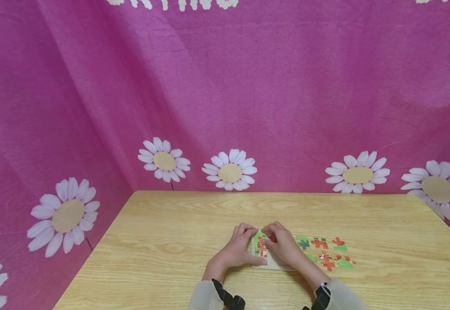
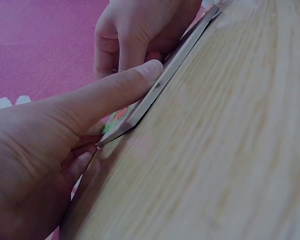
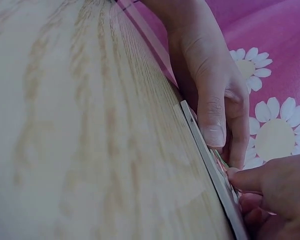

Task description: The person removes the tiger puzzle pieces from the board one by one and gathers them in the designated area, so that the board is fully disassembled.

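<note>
A light wooden puzzle board (image 1: 277, 264) lies flat on the table, with colourful green and orange pieces (image 1: 259, 249) fitted along its left side. My left hand (image 1: 235, 249) holds that side, thumb (image 2: 149, 71) on the near edge and fingers at the far edge. Over the fitted pieces, my right hand (image 1: 284, 246) has its thumb and fingers curled together at a puzzle piece, mostly hidden by the fingertips. In the right wrist view the board's edge (image 3: 207, 157) shows, with the right thumb (image 3: 247, 180) just over the pieces.
To the board's right lie several loose puzzle pieces, among them an orange one (image 1: 319, 243), an orange-green one (image 1: 339, 245) and another (image 1: 345, 261). The wood-grain table (image 1: 162, 249) ends at a pink curtain (image 1: 279, 107) printed with white daisies.
</note>
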`<state>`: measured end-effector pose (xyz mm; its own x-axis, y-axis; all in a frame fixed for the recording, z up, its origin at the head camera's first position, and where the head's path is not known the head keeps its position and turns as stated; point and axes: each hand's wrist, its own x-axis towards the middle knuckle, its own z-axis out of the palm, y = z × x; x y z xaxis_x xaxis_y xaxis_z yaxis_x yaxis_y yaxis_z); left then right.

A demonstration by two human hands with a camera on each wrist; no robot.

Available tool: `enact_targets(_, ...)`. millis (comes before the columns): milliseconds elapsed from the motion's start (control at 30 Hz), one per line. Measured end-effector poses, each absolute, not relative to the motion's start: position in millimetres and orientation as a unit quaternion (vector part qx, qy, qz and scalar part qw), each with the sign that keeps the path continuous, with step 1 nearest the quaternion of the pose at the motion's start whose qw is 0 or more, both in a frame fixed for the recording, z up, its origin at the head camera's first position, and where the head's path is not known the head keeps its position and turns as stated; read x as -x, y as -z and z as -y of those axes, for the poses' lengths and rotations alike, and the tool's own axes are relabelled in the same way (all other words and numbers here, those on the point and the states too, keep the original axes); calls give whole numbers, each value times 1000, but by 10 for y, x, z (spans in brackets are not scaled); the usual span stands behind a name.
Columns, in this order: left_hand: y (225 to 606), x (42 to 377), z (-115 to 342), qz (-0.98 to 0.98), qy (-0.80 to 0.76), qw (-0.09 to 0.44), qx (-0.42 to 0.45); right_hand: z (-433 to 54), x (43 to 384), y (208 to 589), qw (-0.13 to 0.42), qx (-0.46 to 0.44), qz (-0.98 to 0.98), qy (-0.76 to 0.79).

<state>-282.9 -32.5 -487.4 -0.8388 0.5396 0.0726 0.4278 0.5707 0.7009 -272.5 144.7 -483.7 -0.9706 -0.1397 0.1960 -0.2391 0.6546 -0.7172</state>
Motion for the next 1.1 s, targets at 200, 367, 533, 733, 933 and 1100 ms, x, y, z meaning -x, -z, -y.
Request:
enact_targets(200, 4883, 2842, 317, -882, -376, 76, -274, -1458, 2733, 4857, 71, -106, 907, -402)
enact_targets(367, 4882, 2847, 313, -881, -380, 81, -271, -1465, 2718, 4871, 85, -108, 901, -411)
enact_targets(533, 4885, 2855, 318, -882, -376, 82, -271, -1472, 2704, 4908, 115, -120, 893, -419)
enact_targets(733, 4879, 2850, 322, -883, -374, 79, -274, -1473, 2684, 4921, 130, -119, 887, -427)
enact_targets(933, 4880, 2854, 334, -882, -371, 76, -281, -1464, 2674, 4919, 140, -117, 884, -431)
enact_targets(1100, 4882, 2854, 340, -882, -364, 69, -292, -1462, 2664, 4928, 144, -109, 880, -439)
